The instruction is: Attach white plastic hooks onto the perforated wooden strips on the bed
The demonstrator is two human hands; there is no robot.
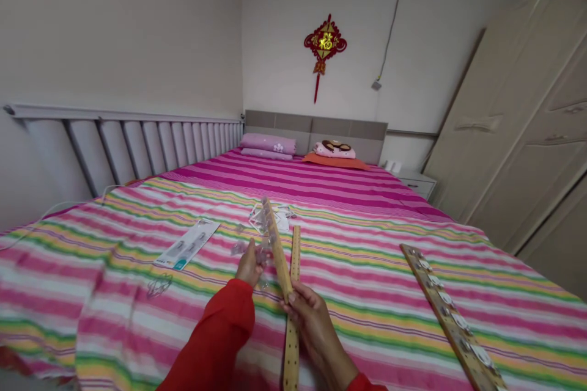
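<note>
My right hand (314,313) grips the near end of a narrow wooden strip (280,263), its far end raised off the bed. Clear plastic pieces (268,220) sit along that strip's left side. My left hand (250,266) is closed, fingertips on a clear, pinkish plastic piece (261,255) beside the strip; its exact shape is blurred. Under my right hand, a second wooden strip with rows of small holes (296,250) lies flat. More clear plastic bits (238,248) lie left of the raised strip.
A third wooden strip (447,311) bearing several white and metal fittings lies at right. On the left are a flat white package (188,245) and a thin tangled loop (159,285). A striped sheet (367,281) covers the bed; a metal rail (137,116) borders its left side.
</note>
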